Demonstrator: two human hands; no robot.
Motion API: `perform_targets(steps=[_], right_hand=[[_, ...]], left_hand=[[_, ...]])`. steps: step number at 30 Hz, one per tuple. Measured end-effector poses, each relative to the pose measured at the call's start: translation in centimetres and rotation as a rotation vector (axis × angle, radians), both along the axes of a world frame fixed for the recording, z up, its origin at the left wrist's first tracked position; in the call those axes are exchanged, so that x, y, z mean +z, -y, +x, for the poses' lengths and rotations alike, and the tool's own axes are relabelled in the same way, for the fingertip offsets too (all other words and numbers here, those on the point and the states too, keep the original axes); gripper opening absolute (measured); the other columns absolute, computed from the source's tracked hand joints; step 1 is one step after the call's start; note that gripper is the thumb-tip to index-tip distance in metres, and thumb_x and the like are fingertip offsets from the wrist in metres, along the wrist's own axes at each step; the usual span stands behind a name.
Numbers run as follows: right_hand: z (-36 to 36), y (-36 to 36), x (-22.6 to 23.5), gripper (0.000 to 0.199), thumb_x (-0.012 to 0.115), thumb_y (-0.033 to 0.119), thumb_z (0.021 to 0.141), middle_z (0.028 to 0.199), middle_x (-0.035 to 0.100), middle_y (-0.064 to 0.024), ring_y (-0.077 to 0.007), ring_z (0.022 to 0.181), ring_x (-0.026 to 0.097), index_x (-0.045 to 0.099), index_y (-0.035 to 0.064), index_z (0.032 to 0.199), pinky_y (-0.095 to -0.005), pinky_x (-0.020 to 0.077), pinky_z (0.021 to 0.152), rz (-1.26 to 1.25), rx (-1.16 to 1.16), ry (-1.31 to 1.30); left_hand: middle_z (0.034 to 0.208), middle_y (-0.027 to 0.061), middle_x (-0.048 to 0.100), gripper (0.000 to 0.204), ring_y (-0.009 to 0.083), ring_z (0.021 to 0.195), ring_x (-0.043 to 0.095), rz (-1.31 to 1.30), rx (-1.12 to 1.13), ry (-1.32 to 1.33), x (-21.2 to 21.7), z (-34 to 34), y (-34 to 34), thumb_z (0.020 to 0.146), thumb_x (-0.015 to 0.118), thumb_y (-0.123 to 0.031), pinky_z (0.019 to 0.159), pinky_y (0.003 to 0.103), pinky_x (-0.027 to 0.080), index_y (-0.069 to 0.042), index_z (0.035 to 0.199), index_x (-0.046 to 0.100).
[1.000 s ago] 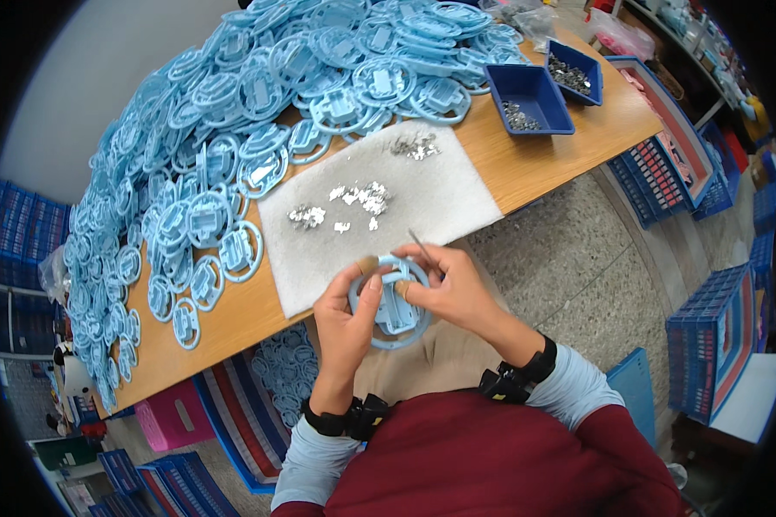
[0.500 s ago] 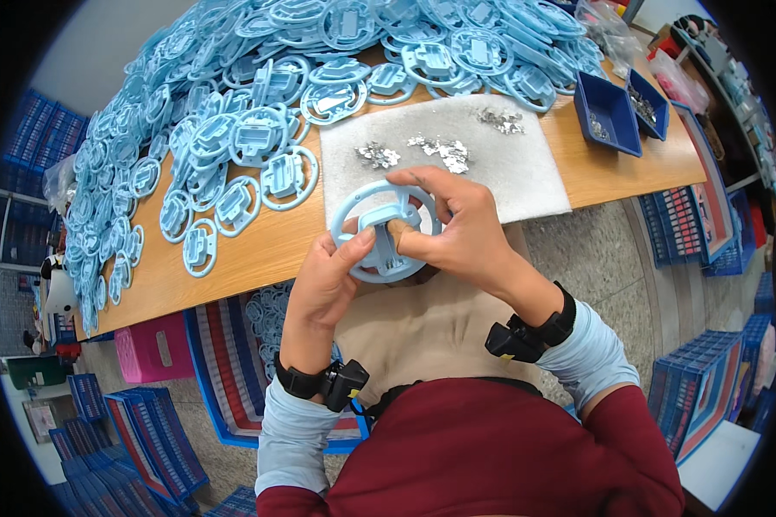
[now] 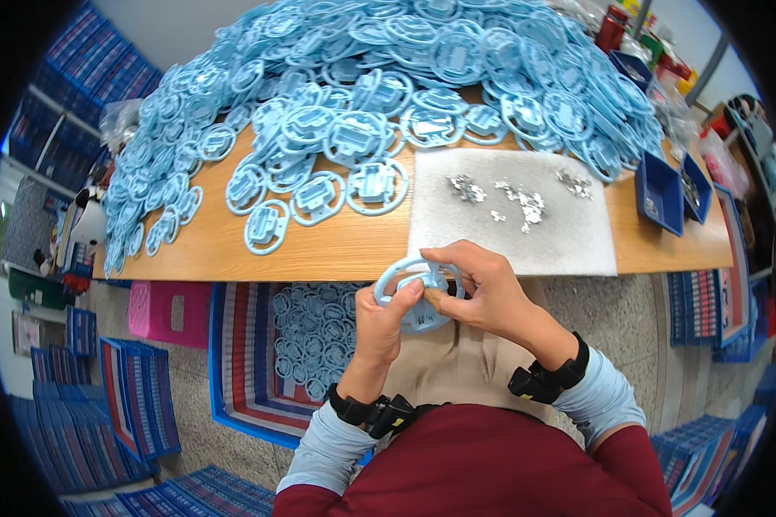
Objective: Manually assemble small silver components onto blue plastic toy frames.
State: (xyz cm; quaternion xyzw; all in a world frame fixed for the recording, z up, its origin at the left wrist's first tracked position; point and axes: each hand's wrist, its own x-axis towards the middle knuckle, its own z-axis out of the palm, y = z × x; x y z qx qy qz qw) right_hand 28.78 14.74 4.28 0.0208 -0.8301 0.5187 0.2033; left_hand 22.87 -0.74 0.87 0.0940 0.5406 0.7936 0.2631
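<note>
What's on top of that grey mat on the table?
On the grey mat lie little heaps of small shiny metal pieces. Blue ring parts overlap its far edge, hiding anything beneath them.

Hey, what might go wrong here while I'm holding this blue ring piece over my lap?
The light blue ring part is held by the left hand and right hand off the table's edge, so a slip would likely drop it toward the crate of finished parts or the floor. The small metal pieces lie loose on the grey mat; a sleeve could scatter them.
</note>
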Motion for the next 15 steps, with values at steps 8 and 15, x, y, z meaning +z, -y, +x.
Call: perform_targets(steps=[8,15], right_hand=[[1.0,-2.1,-2.2,0.030,0.069,0.009,0.072,0.090,0.057,-0.0052,-0.0089,0.057,0.048,0.062,0.0036,0.100,-0.0224,0.0400,0.050,-0.018,0.031,0.124],[1.9,-4.0,-3.6,0.022,0.061,0.003,0.072,0.081,0.059,-0.0061,-0.0083,0.053,0.047,0.064,0.0020,0.094,-0.0219,0.0380,0.048,-0.012,-0.037,0.208]], left_hand=[[0.087,0.0069,0.064,0.023,0.0112,0.080,0.059,-0.522,0.359,-0.102,-6.1,-2.1,11.9,0.079,0.066,-0.013,0.072,0.023,0.045,0.003,0.095,0.064],[0.109,0.0181,0.056,0.040,0.0297,0.100,0.053,-0.965,0.564,-0.901,-3.9,-13.9,14.7,0.080,0.063,-0.017,0.086,0.037,0.042,0.003,0.113,0.053]])
